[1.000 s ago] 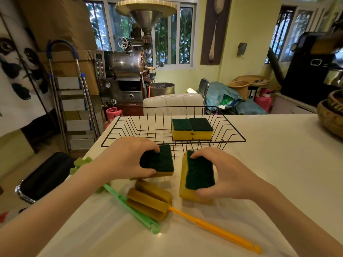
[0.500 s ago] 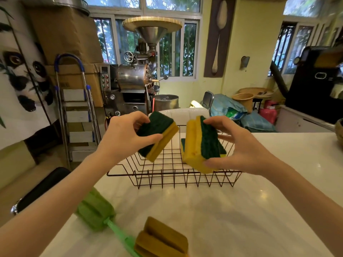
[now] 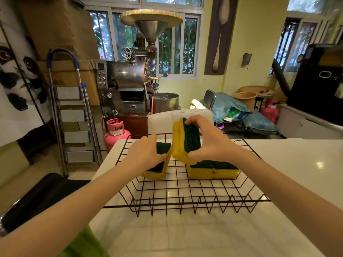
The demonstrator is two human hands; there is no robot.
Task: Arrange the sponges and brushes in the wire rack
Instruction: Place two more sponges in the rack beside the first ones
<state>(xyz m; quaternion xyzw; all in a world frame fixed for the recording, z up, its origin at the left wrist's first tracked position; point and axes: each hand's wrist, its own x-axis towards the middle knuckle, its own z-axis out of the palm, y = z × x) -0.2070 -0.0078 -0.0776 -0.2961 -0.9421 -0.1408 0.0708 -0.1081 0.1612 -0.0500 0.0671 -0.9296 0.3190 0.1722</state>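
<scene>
Bright daylight from windows (image 3: 172, 43), glare on table (image 3: 306, 164), wide-angle edge warp, slight motion blur.

Counter (image 3: 289, 164): white, glossy, light reflections on its surface.
Roasting machine (image 3: 133, 78): steel drum with funnel hopper on top, by the window.
Steel bucket (image 3: 165, 102): on the floor just right of the machine.
Gas cylinders: pink, one (image 3: 116, 131) left of the counter's far corner, one (image 3: 270, 111) at far right.
Stepladder (image 3: 72, 112): metal, blue grips, beside cardboard boxes (image 3: 61, 34).
Panda print (image 3: 16, 78): on the left wall.
Wooden spoon panel (image 3: 220, 34): hung right of the window.
Blue sacks (image 3: 241, 115): piled on the floor, woven baskets (image 3: 249, 96) behind.
</scene>
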